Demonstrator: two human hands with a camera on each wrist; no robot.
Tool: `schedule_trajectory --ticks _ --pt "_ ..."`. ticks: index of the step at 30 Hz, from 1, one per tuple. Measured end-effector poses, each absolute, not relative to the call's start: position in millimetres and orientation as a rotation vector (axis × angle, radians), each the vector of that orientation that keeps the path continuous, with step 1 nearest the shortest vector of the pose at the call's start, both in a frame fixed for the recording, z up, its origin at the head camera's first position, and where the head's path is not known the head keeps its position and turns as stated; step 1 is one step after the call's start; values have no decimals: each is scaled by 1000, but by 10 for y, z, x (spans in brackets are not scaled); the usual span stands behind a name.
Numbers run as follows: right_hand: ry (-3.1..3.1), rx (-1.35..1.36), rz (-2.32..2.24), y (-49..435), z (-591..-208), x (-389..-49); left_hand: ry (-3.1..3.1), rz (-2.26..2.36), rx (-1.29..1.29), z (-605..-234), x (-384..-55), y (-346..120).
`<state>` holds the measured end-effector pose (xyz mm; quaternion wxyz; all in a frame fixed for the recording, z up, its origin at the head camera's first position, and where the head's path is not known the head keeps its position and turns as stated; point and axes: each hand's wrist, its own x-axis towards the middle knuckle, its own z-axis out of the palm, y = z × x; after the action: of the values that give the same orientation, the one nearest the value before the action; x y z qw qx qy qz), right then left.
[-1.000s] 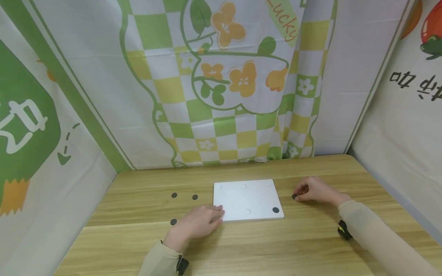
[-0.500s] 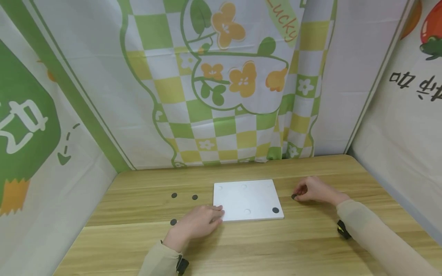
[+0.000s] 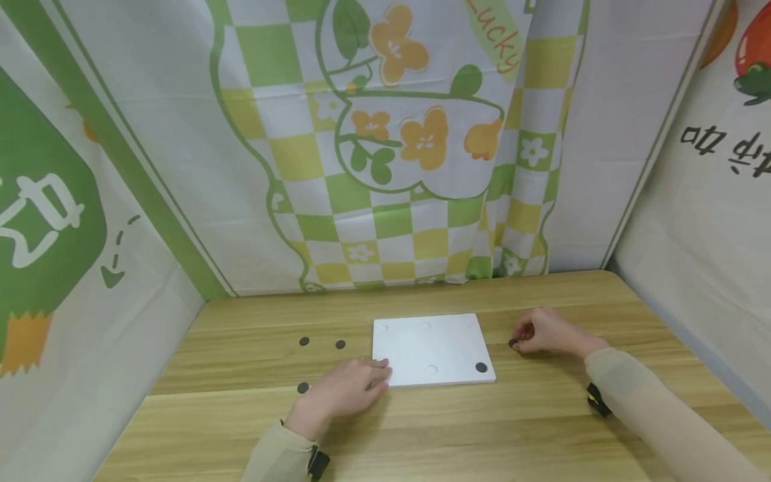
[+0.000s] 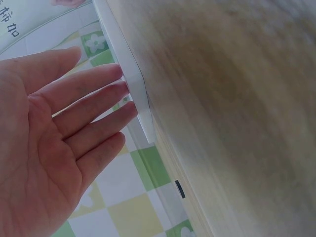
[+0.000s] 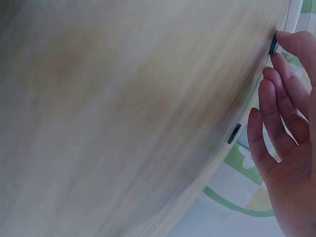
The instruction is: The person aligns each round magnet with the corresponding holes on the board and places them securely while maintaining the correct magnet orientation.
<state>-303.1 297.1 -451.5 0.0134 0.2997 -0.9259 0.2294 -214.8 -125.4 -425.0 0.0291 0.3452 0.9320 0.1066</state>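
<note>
A white rectangular board with shallow round recesses lies flat on the table. One black disc sits in its front right corner. My left hand touches the board's front left corner, fingers extended; the left wrist view shows the fingertips against the board's edge. Right of the board, my right hand pinches a small black disc between thumb and index finger, low at the table surface. Another black disc lies near the right hand's other fingers, hidden behind that hand in the head view.
Left of the board lie three black discs: one far left, a second disc nearer the board, and a third disc beside the left wrist. A patterned curtain hangs along the back edge of the wooden table.
The right forearm has shifted very slightly to the left, while the right hand keeps its pinch on the disc. The left hand, the board and the other discs stay put.
</note>
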Motion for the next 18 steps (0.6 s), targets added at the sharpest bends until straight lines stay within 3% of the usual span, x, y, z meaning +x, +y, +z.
schedule_trajectory --ticks 18 --pt "-2835 962 620 2976 -4547 -3076 2872 339 1062 -4242 -2153 -1250"
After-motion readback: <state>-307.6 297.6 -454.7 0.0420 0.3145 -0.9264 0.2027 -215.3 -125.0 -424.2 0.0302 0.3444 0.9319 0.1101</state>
